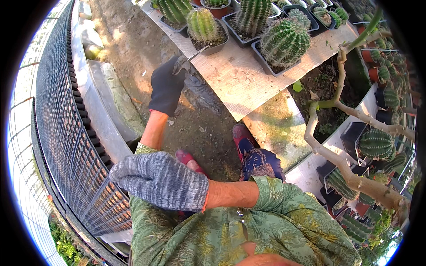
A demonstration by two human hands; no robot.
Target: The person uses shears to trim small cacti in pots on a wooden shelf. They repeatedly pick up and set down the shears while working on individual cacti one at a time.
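Note:
My left hand (pixel 167 86), in a dark glove, reaches forward past the left edge of a plywood board (pixel 237 82). Its fingers are closed beside the corner of a square pot (pixel 214 48) that holds a yellow-green cactus (pixel 202 25). Something thin and grey shows between the fingertips and that pot; I cannot make out what it is. My right hand (pixel 159 181), in a grey mottled knit glove, lies across in front of my body, over the left sleeve. Its back faces up and its fingers are curled in, so anything inside is hidden.
A large round cactus (pixel 285 42) and a tall ribbed cactus (pixel 253 17) stand potted on the board. To the left runs a black mesh panel (pixel 66 111). A bare branch (pixel 350 170) crosses the right side, before more potted cacti (pixel 376 144). My shoes are on the dirt floor (pixel 202 133).

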